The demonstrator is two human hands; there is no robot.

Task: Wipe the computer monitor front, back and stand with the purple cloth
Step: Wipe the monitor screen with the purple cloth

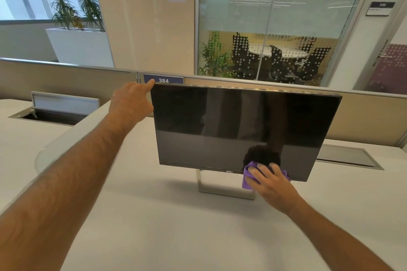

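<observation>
While left hand [132,100] steadies monitor [242,127], purple cloth [250,177] lies under right fingers [257,174].

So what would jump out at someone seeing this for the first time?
The big dark Dell monitor at the centre of the white desk. The right hand presses a purple cloth to its lower edge, while the left hand steadies its top left corner. Behind, a blue tag numbered 384 sits on the partition.
</observation>
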